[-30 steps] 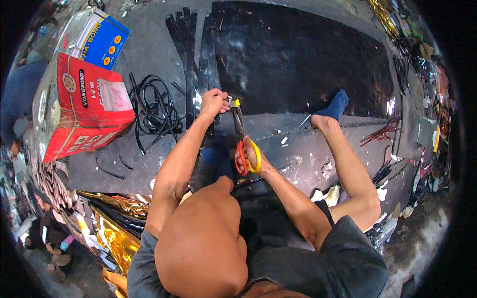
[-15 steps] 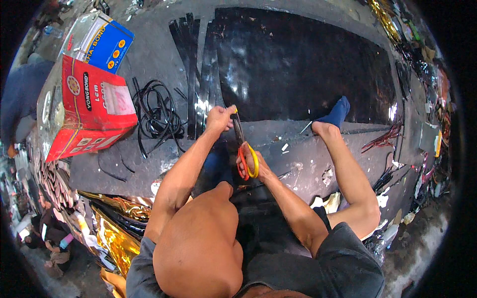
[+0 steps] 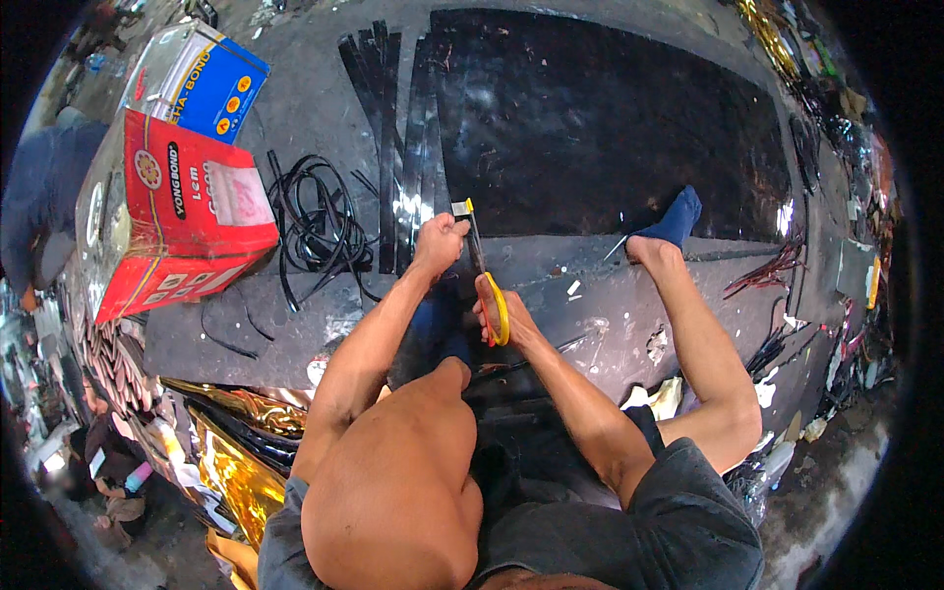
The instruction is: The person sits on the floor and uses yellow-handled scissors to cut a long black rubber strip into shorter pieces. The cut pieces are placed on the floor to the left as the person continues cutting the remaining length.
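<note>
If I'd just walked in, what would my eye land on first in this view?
Probably the bright red box at the left, with a blue-fronted box just beyond it. Next, the yellow-handled scissors in the person's right hand, near the middle, against the large black sheet beyond. Shiny gold foil also glints at the lower left.

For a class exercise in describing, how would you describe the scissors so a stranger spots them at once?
Find the big black sheet across the picture's upper middle, then look to its lower left corner. There the right hand holds the scissors, blades pointing up beside the left hand. Their yellow and red handles set them apart from the plain black strips nearby.
</note>
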